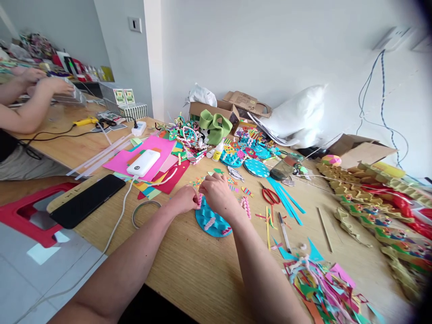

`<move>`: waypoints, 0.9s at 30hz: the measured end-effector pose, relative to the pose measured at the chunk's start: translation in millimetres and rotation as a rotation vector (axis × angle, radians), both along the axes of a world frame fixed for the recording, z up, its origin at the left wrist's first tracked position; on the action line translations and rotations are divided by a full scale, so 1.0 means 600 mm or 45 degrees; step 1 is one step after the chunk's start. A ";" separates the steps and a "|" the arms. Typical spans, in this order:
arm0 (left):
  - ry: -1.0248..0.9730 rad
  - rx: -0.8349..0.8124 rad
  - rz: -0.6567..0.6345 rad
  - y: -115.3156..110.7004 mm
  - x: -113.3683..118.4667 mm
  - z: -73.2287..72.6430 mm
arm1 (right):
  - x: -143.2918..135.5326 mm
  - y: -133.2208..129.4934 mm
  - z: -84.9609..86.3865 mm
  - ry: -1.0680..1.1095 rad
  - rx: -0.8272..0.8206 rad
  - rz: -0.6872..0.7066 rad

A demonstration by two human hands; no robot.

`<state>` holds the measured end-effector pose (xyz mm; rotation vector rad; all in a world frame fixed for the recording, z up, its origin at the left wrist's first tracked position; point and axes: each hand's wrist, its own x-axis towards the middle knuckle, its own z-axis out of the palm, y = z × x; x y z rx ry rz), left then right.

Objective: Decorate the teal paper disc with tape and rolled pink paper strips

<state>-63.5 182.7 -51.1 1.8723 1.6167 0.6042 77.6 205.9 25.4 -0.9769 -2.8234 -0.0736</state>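
Note:
A round blue craft base with raised bumps (205, 223) lies on the table in front of me, with pink crinkled strips (209, 222) on it. At its far left edge, my left hand (185, 199) is closed, pinching a pink crinkled strip (200, 200). My right hand (218, 191) hangs over the far part of the base, fingers curled and pressed together; what they hold, if anything, is hidden. Another pink crinkled strip (245, 207) shows at the right of the base. Small patterned paper fish (247, 191) lie beyond my right hand.
Red scissors (270, 194), a pen (284, 231) and paper scraps (324, 288) lie to the right. A silver tape ring (135, 215), a phone (87, 200) and a white power bank (144, 163) with a cable are left. A glue bottle (218, 151) stands behind. Another person's arms (37, 96) are far left.

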 end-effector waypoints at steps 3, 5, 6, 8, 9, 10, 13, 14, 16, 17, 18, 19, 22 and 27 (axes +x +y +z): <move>0.009 0.001 0.013 -0.002 0.002 0.004 | -0.001 -0.002 0.001 -0.022 0.036 0.034; 0.013 0.005 0.017 -0.003 0.003 0.006 | 0.000 -0.003 0.003 -0.030 0.035 0.046; 0.016 0.008 0.019 -0.003 0.003 0.006 | 0.001 -0.004 0.005 -0.026 0.027 0.053; 0.020 0.014 0.018 -0.004 0.003 0.007 | 0.002 -0.003 0.007 -0.008 0.018 0.065; 0.023 0.018 0.015 -0.004 0.003 0.008 | 0.002 -0.003 0.007 0.001 0.024 0.068; 0.026 0.021 0.011 -0.004 0.003 0.008 | 0.002 -0.003 0.007 0.008 0.037 0.068; 0.041 0.021 0.011 -0.004 0.003 0.009 | 0.001 -0.003 0.006 0.010 0.074 0.065; 0.048 0.019 0.016 -0.004 0.003 0.009 | 0.000 -0.003 0.005 0.004 0.073 0.067; 0.061 0.012 0.024 -0.004 0.003 0.009 | -0.001 -0.004 0.003 -0.009 0.049 0.060; 0.066 0.010 0.023 -0.003 0.003 0.008 | -0.001 -0.003 0.003 -0.012 0.027 0.048; 0.070 0.007 0.018 -0.003 0.002 0.007 | -0.001 -0.003 0.003 -0.011 0.000 0.029; 0.074 0.006 0.012 -0.002 0.002 0.005 | 0.001 -0.002 0.004 -0.003 -0.032 0.009; 0.086 0.009 0.002 0.000 0.000 0.000 | 0.010 0.001 0.009 0.040 -0.132 -0.037; 0.096 0.020 0.008 0.001 -0.002 -0.009 | 0.026 0.007 0.020 0.113 -0.185 -0.122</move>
